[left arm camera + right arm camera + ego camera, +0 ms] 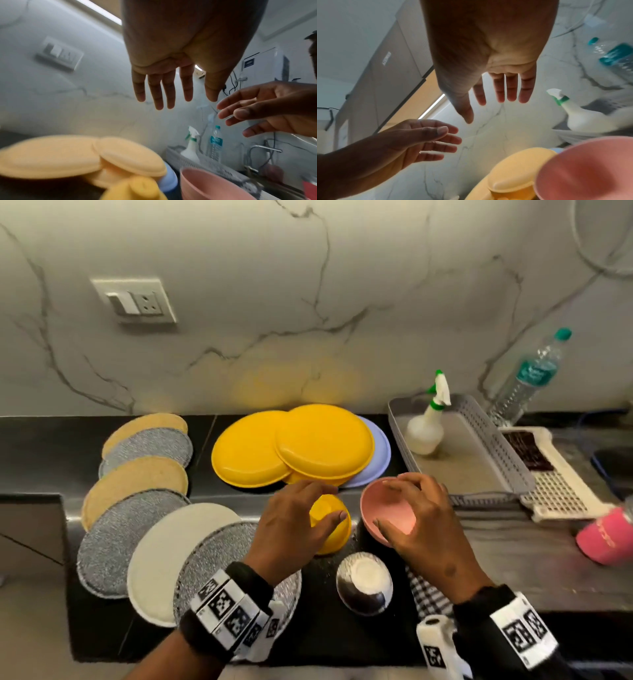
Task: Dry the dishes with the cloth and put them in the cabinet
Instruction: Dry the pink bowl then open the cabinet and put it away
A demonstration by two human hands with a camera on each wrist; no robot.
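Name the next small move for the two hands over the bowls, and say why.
Probably lower the right hand and close its grip on the pink bowl: both hands hover open, the left hand above the yellow bowl, and the checked cloth lies untouched.

Pink bowl (pixel 390 508); yellow plates (pixel 291 446)

Plates (pixel 291 446) lie behind two bowls (pixel 387 508), tray (pixel 496 453) to their right.

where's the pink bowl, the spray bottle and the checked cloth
pink bowl (pixel 394 501), head view, on its inner wall.
spray bottle (pixel 423 433), head view, on its white body.
checked cloth (pixel 428 590), head view, on the bare part beside the right wrist.
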